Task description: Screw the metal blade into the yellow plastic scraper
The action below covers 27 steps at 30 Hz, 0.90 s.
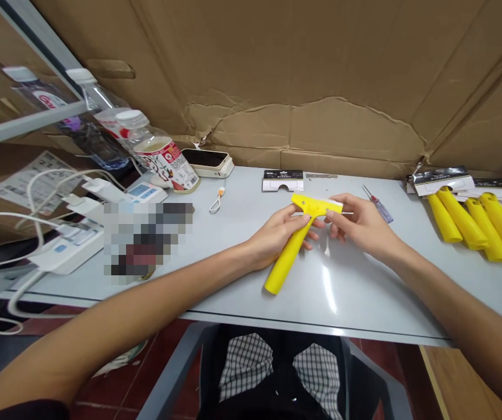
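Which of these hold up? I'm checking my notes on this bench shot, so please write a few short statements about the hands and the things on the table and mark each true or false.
1. Both hands hold one yellow plastic T-shaped scraper over the pale grey table. True: the left hand is at the handle's top, the right hand at the head.
2. The spare yellow plastic handles lie at the table's left end. False: they lie at the right end.
3. A small screwdriver with a clear handle lies beyond the right hand. True.
4. The right hand grips the screwdriver. False: it lies untouched on the table.
5. Clear plastic bottles stand at the far left. True.
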Motion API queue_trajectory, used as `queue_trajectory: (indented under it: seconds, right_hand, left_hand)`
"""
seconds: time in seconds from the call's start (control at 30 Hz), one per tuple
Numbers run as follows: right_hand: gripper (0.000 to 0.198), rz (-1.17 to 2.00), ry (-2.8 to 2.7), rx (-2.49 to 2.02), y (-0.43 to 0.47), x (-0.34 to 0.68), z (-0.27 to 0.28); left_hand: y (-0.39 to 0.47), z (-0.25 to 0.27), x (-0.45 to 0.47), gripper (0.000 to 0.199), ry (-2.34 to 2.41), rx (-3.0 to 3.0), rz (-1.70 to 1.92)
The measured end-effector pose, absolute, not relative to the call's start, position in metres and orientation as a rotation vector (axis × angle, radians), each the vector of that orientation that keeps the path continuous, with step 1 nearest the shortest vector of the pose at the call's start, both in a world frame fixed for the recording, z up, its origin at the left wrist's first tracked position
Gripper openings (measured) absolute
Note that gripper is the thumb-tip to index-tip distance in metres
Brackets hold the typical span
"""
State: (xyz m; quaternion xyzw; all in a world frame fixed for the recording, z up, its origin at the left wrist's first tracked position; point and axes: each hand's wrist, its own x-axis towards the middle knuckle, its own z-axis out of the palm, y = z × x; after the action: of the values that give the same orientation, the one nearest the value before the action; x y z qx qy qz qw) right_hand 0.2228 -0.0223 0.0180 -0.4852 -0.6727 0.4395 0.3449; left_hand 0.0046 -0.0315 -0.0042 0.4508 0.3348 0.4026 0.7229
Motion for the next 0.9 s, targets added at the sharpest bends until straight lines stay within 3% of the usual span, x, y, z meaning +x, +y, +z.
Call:
queue_trajectory:
  seconds: [0.13, 0.5, 0.73, 0.9]
  right_hand:
    - [0.038, 1.338, -1.489, -1.163, -0.016, 0.229, 0.019]
    - [0.025, 1.382, -1.069, -1.151, 0.003, 0.244, 0.02]
    - [0.032, 1.655, -1.294, -1.039, -0.015, 0.222, 0.006]
    - [0.033, 1.687, -1.304, -1.051, -0.03, 0.209, 0.006]
  left_hand:
    - [-0.03, -0.002, 0.001, 0.024, 0.781, 1.058, 0.799]
    - [-0.027, 0.001, -0.009, 0.026, 0.639, 1.265, 0.522]
    - [-0.034, -0.005, -0.001, 0.043, 0.638, 1.148, 0.561]
    - [-0.043, -0.003, 0.006, 0.051, 0.841, 1.227, 0.685]
